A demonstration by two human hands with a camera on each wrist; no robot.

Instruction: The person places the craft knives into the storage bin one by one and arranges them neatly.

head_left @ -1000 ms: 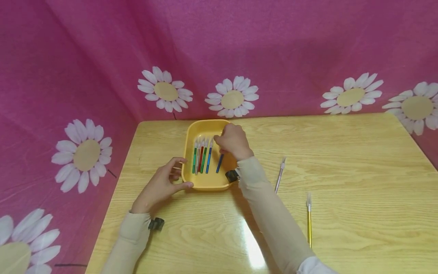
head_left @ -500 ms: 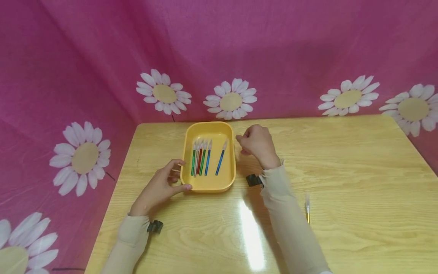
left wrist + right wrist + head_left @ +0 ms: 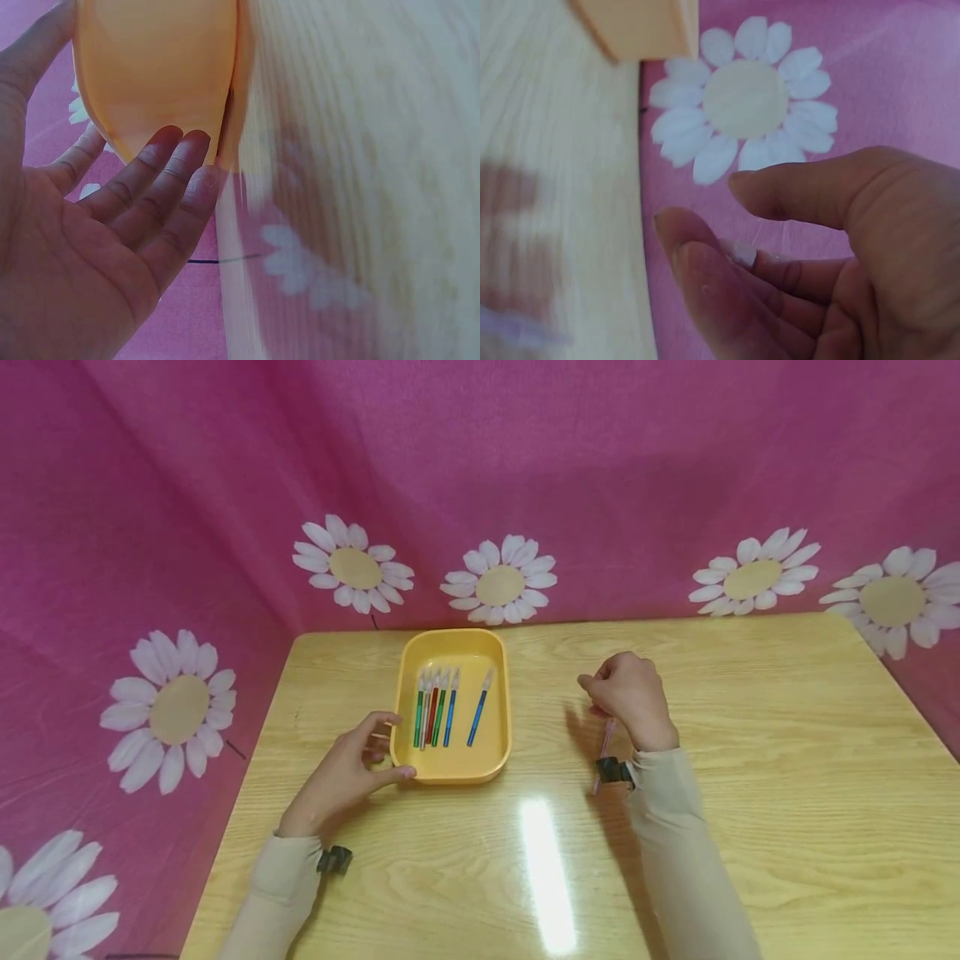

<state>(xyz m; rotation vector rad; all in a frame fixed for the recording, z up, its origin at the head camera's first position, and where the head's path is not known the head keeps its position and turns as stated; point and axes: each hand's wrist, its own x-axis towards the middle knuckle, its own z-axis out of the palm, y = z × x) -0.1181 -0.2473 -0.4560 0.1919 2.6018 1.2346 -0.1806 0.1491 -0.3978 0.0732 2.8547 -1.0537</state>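
A yellow tray stands at the back left of the table. Side by side in its left half lie several slim pen-shaped tools with shiny green, red, blue and pale handles and whitish pointed tips. Apart from them, a blue-handled one slants in the right half. My left hand touches the tray's near-left corner with thumb and fairly straight fingers. My right hand hovers above a pinkish pen-shaped tool on the table, partly hidden by hand and wrist strap. Thumb and fingers stand apart in the right wrist view, holding nothing.
The wooden table meets a magenta cloth with daisy prints at the back and left. Light glares off the tabletop between the forearms. A black strap mount sits on my left wrist.
My right hand has left the blue-handled tool in the tray and moved right, over the pinkish one. The gold-handled tool is now hidden behind my right arm. My left hand stays at the tray.
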